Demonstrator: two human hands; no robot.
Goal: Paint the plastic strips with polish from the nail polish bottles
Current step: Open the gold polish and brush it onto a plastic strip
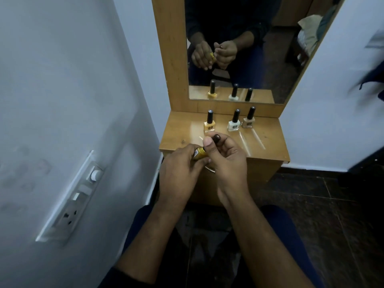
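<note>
Your left hand (182,163) grips a gold polish bottle (200,153); your right hand's (225,154) fingers (217,138) pinch its cap. Beyond your fingers, three bottles carry unreadable logos beside clear strips (257,138) on the counter (270,142).

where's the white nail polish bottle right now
In the head view, the white nail polish bottle with a black cap stands upright on the wooden dresser top, middle of three, between the yellow bottle and the beige bottle.
</note>
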